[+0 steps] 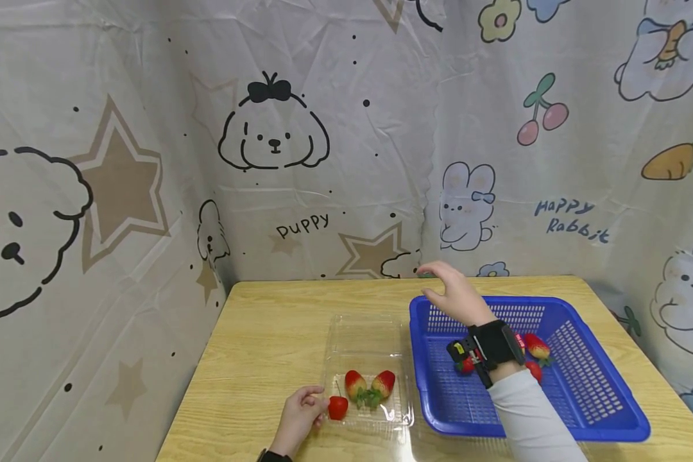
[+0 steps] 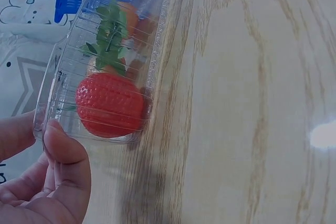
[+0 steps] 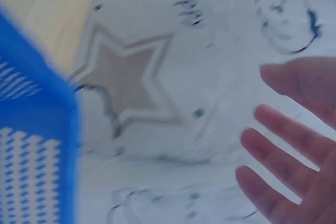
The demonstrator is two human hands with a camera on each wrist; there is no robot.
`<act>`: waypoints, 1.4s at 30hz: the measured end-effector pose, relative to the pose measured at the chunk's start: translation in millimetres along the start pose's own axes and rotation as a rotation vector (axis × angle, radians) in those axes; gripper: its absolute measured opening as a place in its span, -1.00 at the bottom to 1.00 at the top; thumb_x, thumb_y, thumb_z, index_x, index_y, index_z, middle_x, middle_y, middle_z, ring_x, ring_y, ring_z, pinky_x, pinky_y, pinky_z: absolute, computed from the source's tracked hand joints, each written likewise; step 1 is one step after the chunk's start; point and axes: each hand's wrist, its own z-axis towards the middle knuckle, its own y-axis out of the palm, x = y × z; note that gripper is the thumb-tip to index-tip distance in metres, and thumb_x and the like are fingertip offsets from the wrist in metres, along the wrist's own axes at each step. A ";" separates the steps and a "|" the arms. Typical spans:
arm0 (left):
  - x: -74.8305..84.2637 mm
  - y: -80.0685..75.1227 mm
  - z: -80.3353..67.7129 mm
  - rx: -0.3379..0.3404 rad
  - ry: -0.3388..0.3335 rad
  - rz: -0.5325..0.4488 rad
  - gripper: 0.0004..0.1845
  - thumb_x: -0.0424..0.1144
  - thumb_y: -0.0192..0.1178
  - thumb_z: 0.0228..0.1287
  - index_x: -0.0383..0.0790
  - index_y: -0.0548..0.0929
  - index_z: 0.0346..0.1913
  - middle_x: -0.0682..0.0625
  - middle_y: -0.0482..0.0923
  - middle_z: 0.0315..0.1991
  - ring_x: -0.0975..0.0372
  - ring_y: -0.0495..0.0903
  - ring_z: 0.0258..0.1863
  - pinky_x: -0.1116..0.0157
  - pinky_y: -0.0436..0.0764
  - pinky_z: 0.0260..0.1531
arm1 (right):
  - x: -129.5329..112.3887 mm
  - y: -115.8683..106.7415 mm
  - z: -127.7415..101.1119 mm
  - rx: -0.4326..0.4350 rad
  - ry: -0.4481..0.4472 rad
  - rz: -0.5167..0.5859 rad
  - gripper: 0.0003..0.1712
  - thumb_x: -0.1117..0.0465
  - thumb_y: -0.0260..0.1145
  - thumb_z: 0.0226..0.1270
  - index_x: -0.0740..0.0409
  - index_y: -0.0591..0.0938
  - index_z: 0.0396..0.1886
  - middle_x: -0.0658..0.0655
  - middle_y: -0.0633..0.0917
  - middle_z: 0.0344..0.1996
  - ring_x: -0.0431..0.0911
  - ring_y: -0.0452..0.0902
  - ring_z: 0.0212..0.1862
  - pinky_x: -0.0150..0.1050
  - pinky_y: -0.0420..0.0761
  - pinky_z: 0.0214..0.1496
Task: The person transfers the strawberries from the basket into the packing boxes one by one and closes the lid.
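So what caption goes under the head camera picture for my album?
Left hand touches a strawberry at the clear box; right hand hovers open over the blue basket.

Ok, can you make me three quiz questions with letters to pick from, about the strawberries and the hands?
1. Where is the clear plastic tray?
A. inside the blue plastic basket
B. on the wooden table, beside the basket
C. on the floor

2. How many red strawberries are in the clear tray?
A. three
B. none
C. ten

3. How is the right hand?
A. gripping a strawberry
B. closed in a fist
C. open, holding nothing

Answers:
1. B, the tray lies on the table just left of the basket.
2. A, two strawberries lie together and a third strawberry sits by the left hand.
3. C, its fingers are spread with nothing in them, above the basket's far edge.
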 end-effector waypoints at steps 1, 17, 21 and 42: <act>0.5 0.0 -0.4 0.000 0.007 0.001 -0.60 -0.45 0.21 0.12 -0.63 0.40 -0.02 0.07 0.40 -0.60 0.31 0.43 -0.68 0.43 0.47 -0.66 | 6.9 1.5 -3.7 0.003 0.035 -0.007 -0.56 0.36 0.28 0.16 0.24 0.48 0.07 0.24 0.50 0.04 0.12 0.39 0.11 0.02 0.41 0.11; 0.4 -0.6 -0.1 0.016 -0.004 0.013 -0.61 -0.45 0.21 0.12 -0.61 0.42 -0.02 0.08 0.42 -0.60 0.31 0.42 -0.66 0.42 0.47 -0.65 | 76.4 28.3 -57.3 -0.280 0.496 -0.085 -0.49 0.35 0.34 0.00 0.51 0.47 -0.02 0.45 0.54 -0.09 0.28 0.44 -0.02 0.11 0.44 0.01; 0.6 -0.2 -0.9 0.013 0.003 0.007 -0.60 -0.45 0.21 0.12 -0.62 0.41 -0.01 0.08 0.41 -0.60 0.31 0.42 -0.67 0.42 0.48 -0.65 | 84.4 37.9 -65.1 -0.323 0.542 -0.089 -0.50 0.34 0.36 -0.05 0.50 0.50 -0.08 0.42 0.57 -0.15 0.22 0.50 -0.10 0.05 0.49 -0.06; 2.5 -0.6 -2.4 0.014 -0.002 0.006 -0.59 -0.44 0.21 0.12 -0.61 0.41 -0.01 0.08 0.41 -0.61 0.30 0.43 -0.65 0.42 0.48 -0.64 | 111.9 62.9 -78.6 -0.316 0.588 -0.130 -0.65 0.29 0.43 -0.22 0.39 0.56 -0.40 0.20 0.59 -0.48 0.06 0.50 -0.37 0.00 0.51 -0.29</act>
